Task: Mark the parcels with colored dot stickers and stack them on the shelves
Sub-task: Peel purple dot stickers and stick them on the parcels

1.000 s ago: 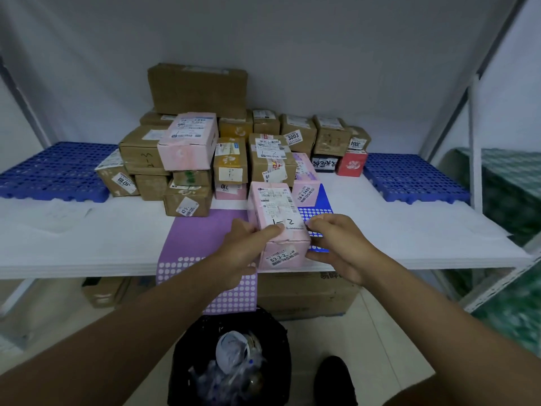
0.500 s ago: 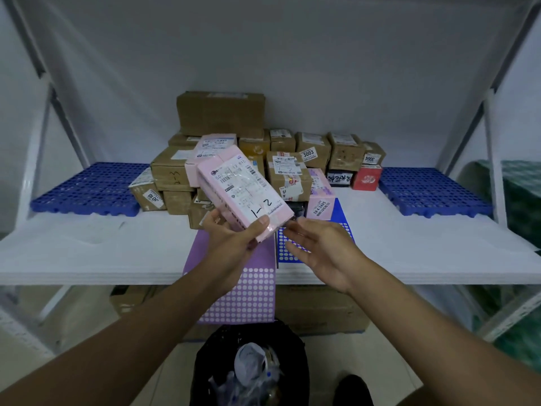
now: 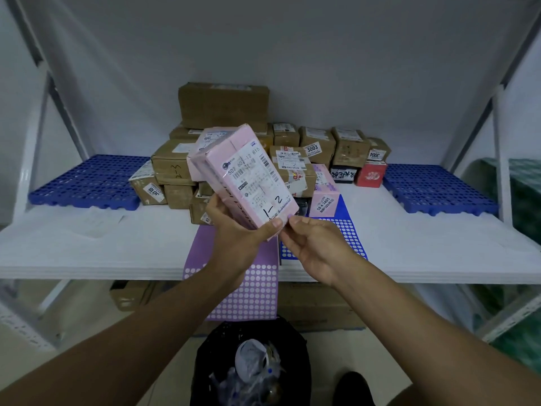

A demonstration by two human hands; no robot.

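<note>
My left hand grips a pink parcel from below and holds it tilted above the white shelf. Its label faces me, with "1-2" handwritten on it. My right hand is beside the parcel's lower right corner, fingers relaxed, thumb tip at that corner. A purple dot-sticker sheet hangs over the shelf's front edge under my left hand. A blue dot-sticker sheet lies to its right. Behind them sits a pile of brown parcels and a second pink parcel.
Blue plastic pallets lie at the shelf's left and right. A black waste bin with scraps stands on the floor below me, next to my shoe. Cardboard boxes sit under the shelf. White shelf uprights frame both sides.
My left hand lifted the pink parcel off the shelf edge and tilted it up. My right hand let go of it and now sits at its lower corner.
</note>
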